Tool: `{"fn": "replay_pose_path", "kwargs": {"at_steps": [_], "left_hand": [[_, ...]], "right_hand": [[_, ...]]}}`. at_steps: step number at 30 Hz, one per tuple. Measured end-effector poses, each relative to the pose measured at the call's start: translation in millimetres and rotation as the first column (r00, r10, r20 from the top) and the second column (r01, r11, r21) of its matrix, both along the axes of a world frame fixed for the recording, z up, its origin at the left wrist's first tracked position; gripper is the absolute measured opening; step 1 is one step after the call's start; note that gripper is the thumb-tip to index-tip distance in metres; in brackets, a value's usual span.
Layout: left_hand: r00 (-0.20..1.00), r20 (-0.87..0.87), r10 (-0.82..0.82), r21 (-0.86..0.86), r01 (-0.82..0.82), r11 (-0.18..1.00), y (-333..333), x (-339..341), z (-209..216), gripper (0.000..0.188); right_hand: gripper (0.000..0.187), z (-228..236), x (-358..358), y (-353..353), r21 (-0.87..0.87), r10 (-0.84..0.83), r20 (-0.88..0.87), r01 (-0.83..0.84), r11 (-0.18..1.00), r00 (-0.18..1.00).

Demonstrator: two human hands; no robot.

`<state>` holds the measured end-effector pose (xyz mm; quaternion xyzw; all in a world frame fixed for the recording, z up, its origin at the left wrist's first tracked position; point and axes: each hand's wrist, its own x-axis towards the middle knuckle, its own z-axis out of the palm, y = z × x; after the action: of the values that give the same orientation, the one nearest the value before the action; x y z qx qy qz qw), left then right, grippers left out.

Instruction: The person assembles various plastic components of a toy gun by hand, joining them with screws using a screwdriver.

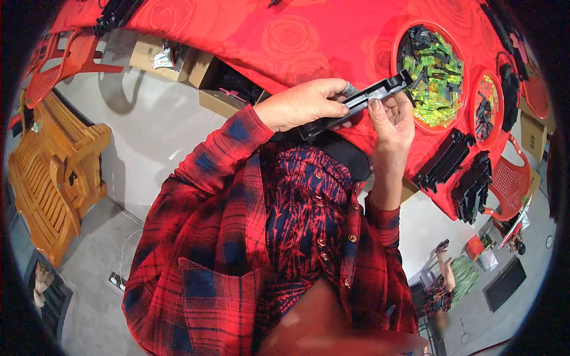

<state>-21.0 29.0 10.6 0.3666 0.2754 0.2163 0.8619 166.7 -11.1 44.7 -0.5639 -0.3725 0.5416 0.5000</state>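
Note:
A long black plastic part [385, 90], like a narrow housing with a channel along it, is held slantwise in front of my chest at the red cloth's edge. My left hand [300, 105] grips its nearer, left portion, thumb on top. A small grey speckled thing [350, 90] shows beside the left fingers; whether they hold it I cannot tell. My right hand [393, 121] supports the far portion from below, its thumb pressed on the near side. Just beyond the right hand stands a round red basket [440, 130] full of yellow-green and black plastic pieces [436, 77].
A smaller red basket [487, 146] with small pieces stands farther right. Stacks of black long parts [445, 160] lie on the red tablecloth [291, 35]. Open cardboard boxes [217, 102] sit below its left edge. Wooden furniture [44, 178] is at left; another person [442, 291] is at lower right.

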Motion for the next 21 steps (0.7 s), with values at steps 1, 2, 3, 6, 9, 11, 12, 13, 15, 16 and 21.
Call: {"fn": "replay_pose_path", "kwargs": {"at_steps": [1, 2, 3, 6, 9, 11, 12, 13, 15, 16, 21], "left_hand": [[1.000, 0.000, 0.000, 0.000, 0.000, 1.000, 1.4, -0.3, 4.6, 0.030], [1.000, -0.018, -0.007, -0.026, 0.007, 1.000, 2.6, -0.2, 11.5, 0.029], [0.999, -0.035, -0.015, -0.052, 0.014, 0.999, 3.0, 0.0, 15.3, 0.028], [0.996, -0.058, -0.069, 0.020, 0.071, 0.997, 4.7, -2.6, 5.8, 0.029], [0.979, -0.125, -0.161, 0.113, 0.175, 0.978, 13.3, -12.1, 2.2, 0.032], [0.973, -0.137, -0.184, 0.135, 0.202, 0.970, 23.0, -20.4, 5.2, 0.035], [0.961, -0.133, -0.244, 0.131, 0.261, 0.956, 28.6, -25.1, 6.5, 0.037], [0.944, -0.129, -0.302, 0.127, 0.318, 0.939, 32.5, -29.2, 9.4, 0.039], [0.956, 0.001, -0.294, 0.052, 0.294, 0.954, 45.2, -36.4, 25.2, 0.058], [0.964, 0.091, -0.249, -0.048, 0.254, 0.966, 52.8, -41.0, 22.9, 0.069], [0.847, 0.514, 0.137, -0.331, 0.048, 0.943, 66.4, -52.6, 10.3, 0.099]], "right_hand": [[0.052, -0.6, 2.0, -0.3, 0.022, 0.006, 0.032, -0.006, 1.000, 0.999], [0.052, -1.3, 4.8, -0.5, 0.023, 0.002, 0.034, -0.002, 1.000, 0.999], [0.062, -3.1, 8.0, 0.0, 0.060, -0.022, 0.059, 0.019, 0.998, 0.998], [0.079, -2.7, 15.4, 2.2, 0.195, -0.051, 0.364, -0.023, 0.981, 0.930], [0.085, 9.6, 17.7, 4.5, 0.298, -0.133, 0.731, -0.137, 0.945, 0.670], [0.071, 9.2, 33.1, 7.2, 0.218, 0.094, 0.818, -0.457, 0.863, 0.568], [0.052, 15.2, 28.4, 4.7, 0.184, 0.111, 0.754, -0.370, 0.911, 0.647], [0.052, 14.8, 30.5, 3.0, 0.188, 0.109, 0.754, -0.372, 0.909, 0.647], [0.044, 12.5, 36.9, 1.8, 0.247, 0.072, 0.785, -0.417, 0.875, 0.615], [0.036, 15.5, 35.3, 0.4, 0.288, 0.028, 0.757, -0.371, 0.883, 0.653], [0.028, 9.6, 25.7, -1.4, 0.380, -0.118, 0.662, -0.195, 0.904, 0.741]]}}
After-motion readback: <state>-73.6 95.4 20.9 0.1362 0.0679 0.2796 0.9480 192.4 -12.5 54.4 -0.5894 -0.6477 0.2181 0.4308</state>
